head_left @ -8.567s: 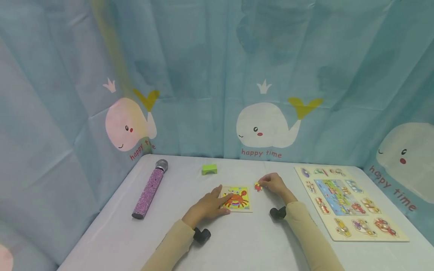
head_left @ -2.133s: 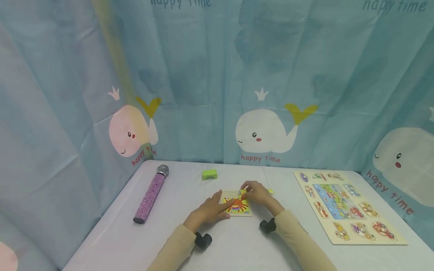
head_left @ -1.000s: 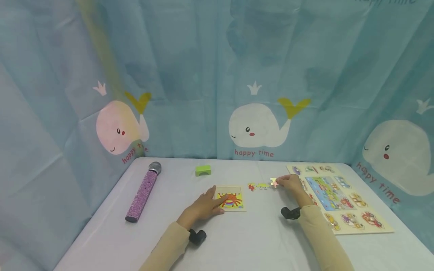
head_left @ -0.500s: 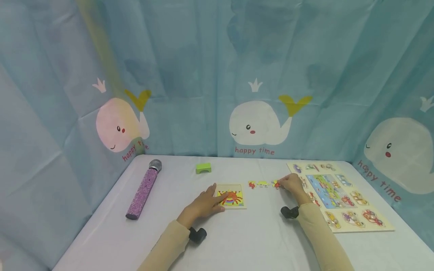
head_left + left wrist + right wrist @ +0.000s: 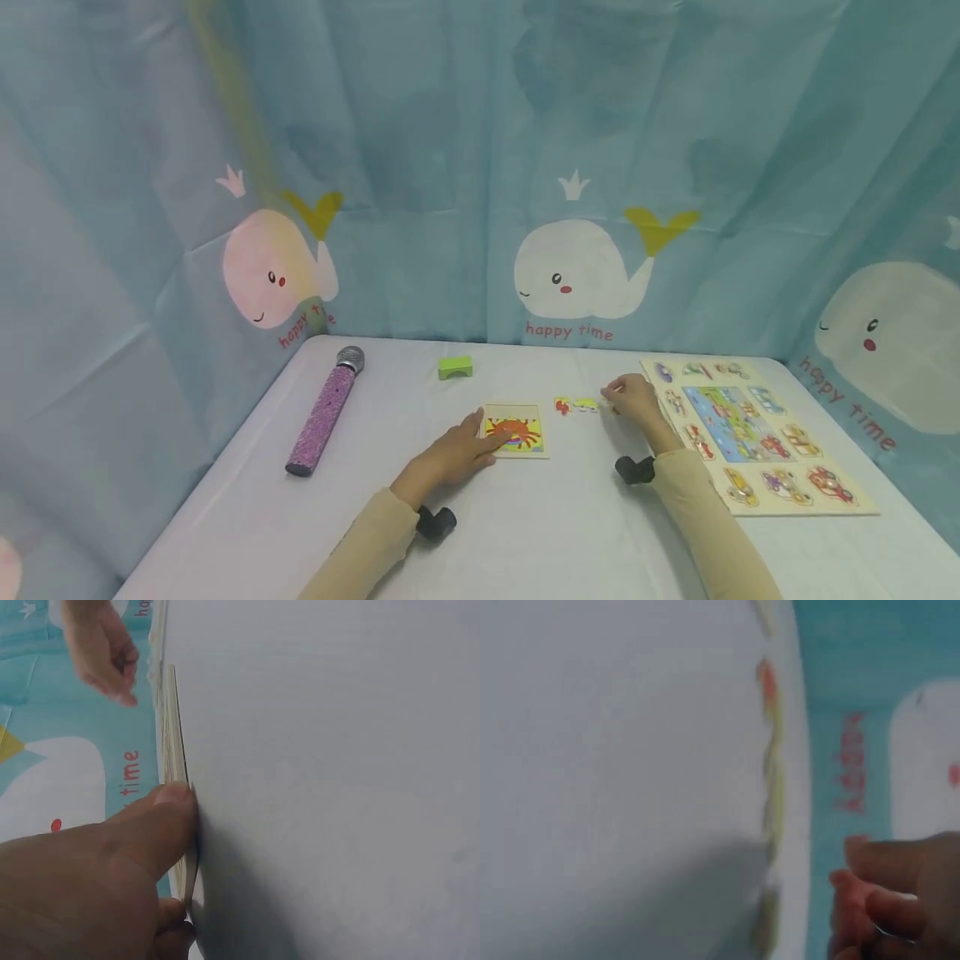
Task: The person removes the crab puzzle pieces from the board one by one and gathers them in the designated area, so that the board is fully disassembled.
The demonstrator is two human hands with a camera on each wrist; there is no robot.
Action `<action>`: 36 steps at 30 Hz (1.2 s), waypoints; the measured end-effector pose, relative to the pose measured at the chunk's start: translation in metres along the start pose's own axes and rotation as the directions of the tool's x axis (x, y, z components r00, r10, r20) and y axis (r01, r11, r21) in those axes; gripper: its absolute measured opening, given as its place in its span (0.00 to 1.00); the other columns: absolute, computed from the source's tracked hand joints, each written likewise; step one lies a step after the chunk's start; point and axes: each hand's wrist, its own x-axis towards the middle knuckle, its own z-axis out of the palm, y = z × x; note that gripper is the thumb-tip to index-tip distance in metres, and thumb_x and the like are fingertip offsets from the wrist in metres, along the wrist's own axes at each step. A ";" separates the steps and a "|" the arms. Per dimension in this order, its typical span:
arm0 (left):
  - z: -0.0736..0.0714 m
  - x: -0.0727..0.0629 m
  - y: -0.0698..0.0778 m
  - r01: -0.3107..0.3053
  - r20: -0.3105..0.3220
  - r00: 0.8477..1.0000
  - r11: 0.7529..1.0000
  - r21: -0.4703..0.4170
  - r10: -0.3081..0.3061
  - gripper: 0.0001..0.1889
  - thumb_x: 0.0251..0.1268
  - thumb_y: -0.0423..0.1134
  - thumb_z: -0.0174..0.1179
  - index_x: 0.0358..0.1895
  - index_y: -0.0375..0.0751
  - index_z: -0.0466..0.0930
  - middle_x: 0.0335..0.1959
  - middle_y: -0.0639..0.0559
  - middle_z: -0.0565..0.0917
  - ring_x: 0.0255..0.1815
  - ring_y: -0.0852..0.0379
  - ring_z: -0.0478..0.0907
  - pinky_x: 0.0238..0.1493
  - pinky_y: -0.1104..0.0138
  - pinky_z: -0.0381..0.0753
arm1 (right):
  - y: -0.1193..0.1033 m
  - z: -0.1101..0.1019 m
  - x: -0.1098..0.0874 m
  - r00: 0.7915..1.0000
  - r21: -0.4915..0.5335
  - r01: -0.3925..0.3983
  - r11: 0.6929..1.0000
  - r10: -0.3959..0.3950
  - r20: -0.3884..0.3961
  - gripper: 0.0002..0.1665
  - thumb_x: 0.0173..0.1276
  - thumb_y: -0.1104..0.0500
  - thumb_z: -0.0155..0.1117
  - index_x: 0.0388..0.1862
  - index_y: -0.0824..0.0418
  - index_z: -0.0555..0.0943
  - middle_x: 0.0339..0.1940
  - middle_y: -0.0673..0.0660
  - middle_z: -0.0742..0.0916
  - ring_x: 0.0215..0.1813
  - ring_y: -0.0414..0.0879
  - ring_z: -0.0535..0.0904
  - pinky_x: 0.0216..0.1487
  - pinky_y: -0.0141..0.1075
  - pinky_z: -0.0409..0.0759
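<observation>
My left hand rests on the left side of a small square crab jigsaw puzzle, its fingers spread over the board. The left wrist view shows fingertips pressing against the thin edge of the board. Across its top, the puzzle has a bare strip. Right of it lie a red-and-yellow jigsaw piece, a yellow-and-white jigsaw piece and a third jigsaw piece, partly hidden by my right hand. That hand hovers above the third piece, fingers loosely bent, apparently holding nothing.
A large wooden peg puzzle board lies at the right. Farther back is a green arch block. On the left lies a glittery purple microphone. A whale-print curtain hangs behind the white table.
The puzzle's top-row pieces now lie on the table to its right. My right hand has set down the third piece, let go and shifted slightly left and up. The left hand stays on the puzzle.
</observation>
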 end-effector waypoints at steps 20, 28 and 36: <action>0.001 0.004 0.004 -0.059 -0.031 0.998 0.995 0.084 0.062 0.23 0.68 0.48 0.49 0.66 0.68 0.63 0.71 0.35 0.55 0.68 0.36 0.60 0.62 0.46 0.66 | -0.108 0.088 -0.029 0.914 0.088 0.225 0.970 -0.242 0.327 0.04 0.59 0.62 0.62 0.33 0.61 0.81 0.23 0.53 0.82 0.23 0.42 0.72 0.24 0.30 0.71; 0.004 0.001 0.003 -0.040 -0.040 0.998 0.997 0.073 0.043 0.23 0.68 0.47 0.50 0.65 0.66 0.64 0.71 0.36 0.55 0.67 0.36 0.62 0.60 0.45 0.69 | -0.107 0.099 -0.038 0.914 0.006 0.281 0.960 -0.269 0.303 0.05 0.58 0.58 0.64 0.33 0.58 0.79 0.20 0.49 0.80 0.21 0.41 0.71 0.24 0.30 0.67; 0.004 0.000 0.002 -0.065 -0.050 0.996 0.994 0.088 0.069 0.21 0.69 0.46 0.49 0.64 0.62 0.67 0.71 0.34 0.55 0.67 0.35 0.61 0.60 0.46 0.68 | -0.113 0.099 -0.043 0.916 -0.087 0.334 0.939 -0.301 0.267 0.07 0.58 0.56 0.65 0.32 0.57 0.77 0.20 0.48 0.76 0.22 0.41 0.68 0.24 0.31 0.63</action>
